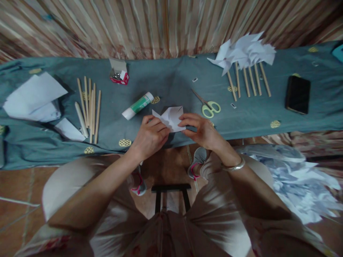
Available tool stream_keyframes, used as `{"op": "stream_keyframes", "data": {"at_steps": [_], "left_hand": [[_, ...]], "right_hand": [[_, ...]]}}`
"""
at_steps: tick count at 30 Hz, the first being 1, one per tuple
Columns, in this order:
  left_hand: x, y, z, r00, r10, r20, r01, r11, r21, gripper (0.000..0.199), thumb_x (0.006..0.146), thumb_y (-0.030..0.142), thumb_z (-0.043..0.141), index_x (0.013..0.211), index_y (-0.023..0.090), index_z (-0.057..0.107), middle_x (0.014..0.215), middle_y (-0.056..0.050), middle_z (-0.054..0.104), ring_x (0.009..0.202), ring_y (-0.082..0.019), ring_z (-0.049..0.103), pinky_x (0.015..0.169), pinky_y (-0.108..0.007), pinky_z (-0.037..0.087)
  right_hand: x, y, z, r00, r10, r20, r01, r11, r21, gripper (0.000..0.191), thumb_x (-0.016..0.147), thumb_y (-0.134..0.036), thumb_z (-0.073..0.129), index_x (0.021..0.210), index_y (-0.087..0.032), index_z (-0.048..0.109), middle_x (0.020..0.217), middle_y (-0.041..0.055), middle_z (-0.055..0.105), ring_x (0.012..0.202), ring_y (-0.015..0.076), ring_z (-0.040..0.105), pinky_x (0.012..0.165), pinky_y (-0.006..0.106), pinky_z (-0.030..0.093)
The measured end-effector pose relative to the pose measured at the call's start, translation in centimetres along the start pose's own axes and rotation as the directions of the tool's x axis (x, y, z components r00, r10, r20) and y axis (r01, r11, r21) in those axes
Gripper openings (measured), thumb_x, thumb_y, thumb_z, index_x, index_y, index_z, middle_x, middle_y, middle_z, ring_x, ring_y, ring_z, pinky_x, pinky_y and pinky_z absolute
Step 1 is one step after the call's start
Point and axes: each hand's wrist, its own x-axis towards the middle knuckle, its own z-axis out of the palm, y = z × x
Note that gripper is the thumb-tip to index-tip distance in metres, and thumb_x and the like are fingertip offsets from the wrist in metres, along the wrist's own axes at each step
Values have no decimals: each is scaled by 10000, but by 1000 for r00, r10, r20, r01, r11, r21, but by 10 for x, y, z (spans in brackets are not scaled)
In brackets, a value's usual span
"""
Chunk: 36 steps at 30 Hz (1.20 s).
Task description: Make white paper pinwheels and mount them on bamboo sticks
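A small sheet of white paper [173, 117], partly folded and cut at its corners, is between my two hands at the table's near edge. My left hand [153, 137] has its fingers closed on the paper's left side. On the right side, my right hand [199, 130] pinches the paper between thumb and fingers. Just beyond to the left lies a green and white glue stick [138, 105]. Scissors with pale green handles [210, 108] rest right of the paper, blades pointing away. My fingers hide the paper's lower corners.
Several wooden sticks [92, 110] and a stack of white paper [34, 96] lie at left. A small red box [119, 73] holds metal bits. Paper pinwheels on sticks [245, 53] and a black phone [298, 94] are at right. A plastic bag of paper pieces [300, 182] sits below.
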Motion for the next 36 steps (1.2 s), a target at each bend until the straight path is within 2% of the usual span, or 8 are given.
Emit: {"op": "stream_keyframes", "data": {"at_steps": [3, 9, 15, 22, 28, 36], "left_hand": [[-3, 2, -3, 1000, 21, -8, -21, 999, -26, 166, 962, 181, 540, 862, 193, 673, 819, 9, 732, 807, -177, 564, 861, -384, 401], [-8, 7, -4, 999, 53, 7, -53, 998, -41, 160, 982, 190, 528, 912, 192, 672, 839, 13, 727, 826, -173, 566, 872, -376, 402], [-9, 12, -3, 998, 27, 64, -26, 1000, -16, 174, 980, 177, 515, 929, 187, 680, 862, -10, 732, 838, -185, 583, 865, -380, 408], [-10, 14, -3, 999, 16, 37, -14, 999, -48, 169, 972, 178, 536, 1057, 165, 681, 939, -36, 754, 891, -193, 607, 846, -368, 421], [-8, 15, -1, 997, 11, 71, -7, 998, -54, 182, 988, 187, 517, 1019, 180, 696, 950, -34, 750, 895, -187, 604, 857, -358, 419], [-8, 16, 1, 997, -1, 77, 6, 998, -63, 197, 984, 188, 514, 1000, 173, 710, 907, -42, 736, 879, -193, 582, 830, -366, 412]], "right_hand": [[0, -1, 0, 999, 30, 24, -32, 994, 107, 105, 813, -171, 674, 837, -240, 749, 1145, 44, 717, 1055, 227, 675, 978, 415, 517], [4, 1, 5, 998, 42, 47, -51, 976, 214, 98, 841, -207, 670, 817, -240, 758, 1024, 37, 736, 968, 203, 686, 903, 384, 534], [9, -5, 17, 998, 51, -36, -45, 990, 130, 92, 825, -178, 684, 780, -223, 750, 937, 34, 739, 915, 198, 677, 890, 371, 520], [9, -10, 23, 996, 41, -77, -38, 998, 49, 122, 793, -115, 681, 730, -212, 720, 941, 40, 729, 922, 201, 669, 904, 372, 507], [9, -10, 25, 993, 66, -100, -63, 998, 28, 105, 804, -150, 669, 726, -218, 686, 977, 44, 711, 974, 220, 648, 922, 396, 492], [10, -11, 26, 994, 35, -104, -35, 999, 2, 102, 810, -149, 669, 723, -202, 672, 967, 59, 706, 983, 232, 647, 928, 403, 487]]}}
